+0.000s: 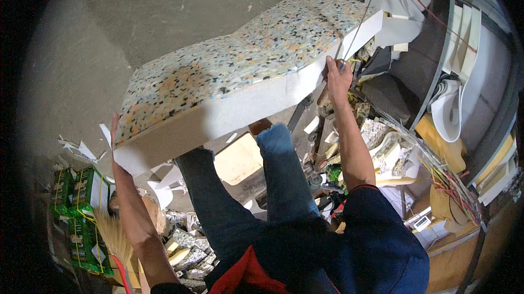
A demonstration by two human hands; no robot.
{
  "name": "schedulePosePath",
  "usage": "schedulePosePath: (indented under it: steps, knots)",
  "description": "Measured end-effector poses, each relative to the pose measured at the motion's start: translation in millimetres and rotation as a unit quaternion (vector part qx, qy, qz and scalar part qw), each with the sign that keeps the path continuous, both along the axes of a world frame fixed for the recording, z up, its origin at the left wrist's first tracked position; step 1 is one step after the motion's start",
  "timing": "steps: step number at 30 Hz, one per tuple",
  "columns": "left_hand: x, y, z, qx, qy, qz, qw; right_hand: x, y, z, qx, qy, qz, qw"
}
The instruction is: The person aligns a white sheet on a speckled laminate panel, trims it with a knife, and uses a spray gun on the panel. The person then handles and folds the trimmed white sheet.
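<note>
A large slab of speckled foam (256,48), with a white layer (245,100) along its near side, spans the space in front of me. Its outline is wavy, with a dip along the far edge. My left hand (115,141) grips its left end; most of those fingers are hidden behind it. At the near right edge, my right hand (339,78) is closed, thumb against the white side. A long thin dark blade or rod (359,28) rises from this hand, slanting across the slab's right end. Whether those fingers also grip the foam is hidden.
Foam offcuts (191,256) lie heaped by my legs. Green strapped packages (87,196) and a straw brush (113,234) are at the left. A metal rack (436,65) with white sheets (450,108) stands at the right. Beneath the slab is a pale yellow board (238,159).
</note>
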State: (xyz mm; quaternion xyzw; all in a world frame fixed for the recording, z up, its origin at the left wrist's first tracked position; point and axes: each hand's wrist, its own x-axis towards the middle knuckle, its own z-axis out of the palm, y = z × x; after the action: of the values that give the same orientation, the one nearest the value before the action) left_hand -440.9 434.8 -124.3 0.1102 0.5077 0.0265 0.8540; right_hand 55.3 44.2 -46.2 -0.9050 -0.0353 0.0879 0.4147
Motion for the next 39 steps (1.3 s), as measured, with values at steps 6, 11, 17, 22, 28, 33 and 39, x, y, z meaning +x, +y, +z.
schedulePosePath:
  steps: [6,11,17,22,28,33,39]
  knots:
    - [-11,-5,-5,0.167,0.16,-0.024,0.972,2,1,20,-0.05,0.119,-0.025,0.991]
    - [26,-19,32,0.064,0.255,-0.017,0.965,89,20,68,-0.18,0.275,0.011,0.944]
    - [17,-24,3,0.088,0.257,-0.062,0.96,358,79,-56,-0.341,0.099,0.252,0.9]
    - [-28,3,-38,0.018,0.259,-0.064,0.964,456,75,-215,-0.43,0.28,0.204,0.834]
    - [12,55,-113,-0.013,0.36,-0.124,0.924,467,66,-260,-0.501,0.356,0.234,0.753]
    - [20,58,-169,-0.032,0.335,-0.085,0.938,460,69,-258,-0.532,0.356,0.191,0.744]
    - [21,50,-158,-0.001,0.331,-0.068,0.941,449,54,-246,-0.533,0.371,0.209,0.731]
